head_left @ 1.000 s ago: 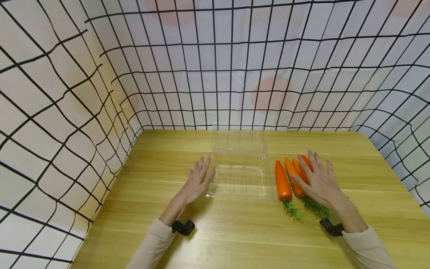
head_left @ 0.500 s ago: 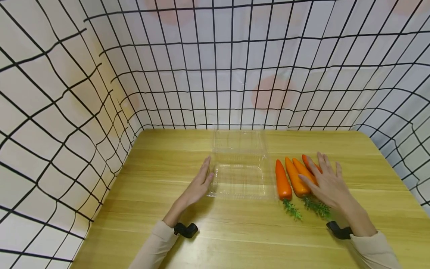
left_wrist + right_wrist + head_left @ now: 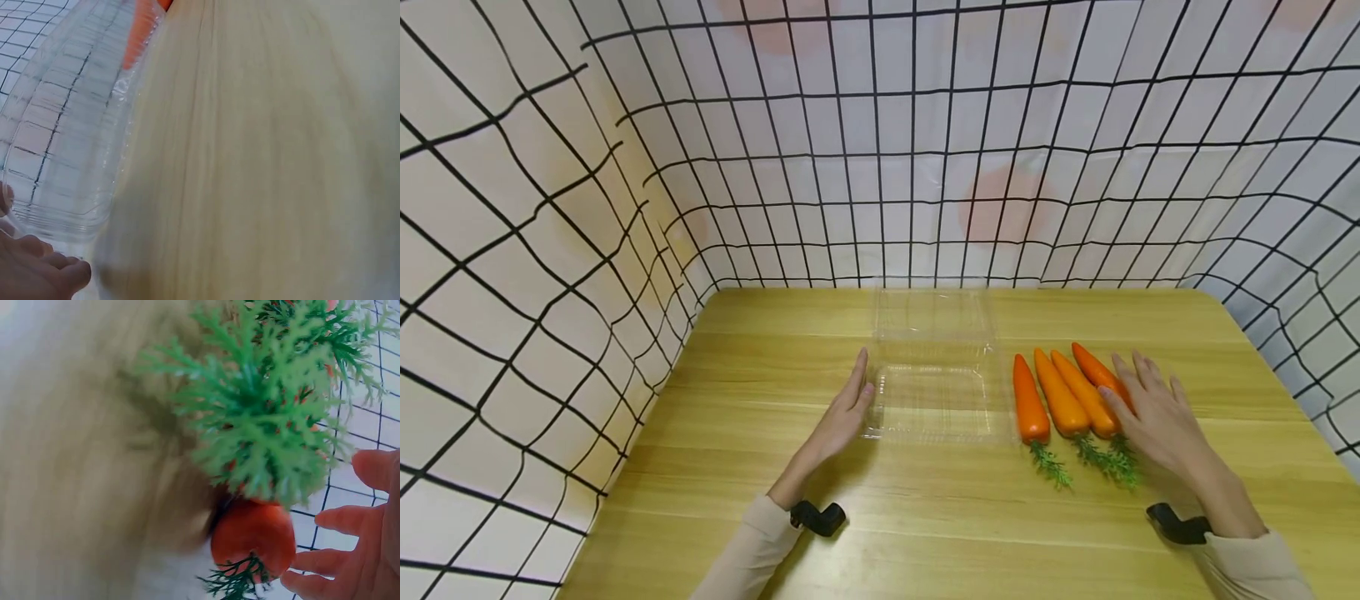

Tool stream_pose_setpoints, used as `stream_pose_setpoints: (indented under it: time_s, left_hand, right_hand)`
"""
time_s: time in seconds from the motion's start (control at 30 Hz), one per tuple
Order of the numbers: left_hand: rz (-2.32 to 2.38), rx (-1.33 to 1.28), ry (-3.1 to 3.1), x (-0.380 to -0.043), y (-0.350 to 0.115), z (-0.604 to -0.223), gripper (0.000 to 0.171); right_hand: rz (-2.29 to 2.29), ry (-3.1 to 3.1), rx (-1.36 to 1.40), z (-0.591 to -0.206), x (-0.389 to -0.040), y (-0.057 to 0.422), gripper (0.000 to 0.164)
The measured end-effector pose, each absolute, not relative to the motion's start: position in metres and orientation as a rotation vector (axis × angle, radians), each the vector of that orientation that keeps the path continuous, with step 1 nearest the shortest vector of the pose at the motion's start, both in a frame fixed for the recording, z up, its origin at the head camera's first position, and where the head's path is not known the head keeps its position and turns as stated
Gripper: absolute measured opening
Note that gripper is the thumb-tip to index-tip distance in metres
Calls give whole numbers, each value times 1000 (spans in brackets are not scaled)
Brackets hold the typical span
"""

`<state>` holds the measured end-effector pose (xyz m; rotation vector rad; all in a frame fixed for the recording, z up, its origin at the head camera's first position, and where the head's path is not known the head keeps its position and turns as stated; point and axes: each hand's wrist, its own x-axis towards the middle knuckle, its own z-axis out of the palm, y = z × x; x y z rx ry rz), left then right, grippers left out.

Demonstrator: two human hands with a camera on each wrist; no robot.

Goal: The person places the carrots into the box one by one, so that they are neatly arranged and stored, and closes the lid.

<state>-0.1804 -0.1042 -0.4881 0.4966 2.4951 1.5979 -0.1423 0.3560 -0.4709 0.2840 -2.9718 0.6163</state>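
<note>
While the left hand (image 3: 841, 417) lies along the left side of an open clear plastic container (image 3: 934, 404), its fingers are straight and close together, with the thumb at the container's edge; whether they touch it cannot be told. The container's lid (image 3: 932, 312) is folded back towards the black-lined white cloth (image 3: 887, 125) behind the wooden table (image 3: 760, 333). Just right of the container lies the leftmost carrot (image 3: 1031, 404), between it and two lighter orange carrots (image 3: 1060, 398). The rightmost carrot (image 3: 1096, 365) slants beside these, its thick end hidden by the right hand (image 3: 1165, 425), whose fingers are extended and spread apart. In the right wrist view, the green leafy tops (image 3: 1051, 467) block much of the carrots. Black wrist devices (image 3: 1178, 527) sit near the cream sleeves (image 3: 737, 542).
</note>
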Motion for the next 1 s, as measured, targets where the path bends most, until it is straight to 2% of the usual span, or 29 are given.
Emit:
stream_pose_setpoints:
  time_s: [0.4, 1.0]
  left_hand:
    - [1739, 476, 2398, -179, -101, -490, 61]
    - [1790, 465, 2337, -178, -101, -489, 62]
  right_hand:
    - [793, -2919, 164, -478, -138, 360, 60]
    - [776, -2903, 140, -483, -143, 364, 51]
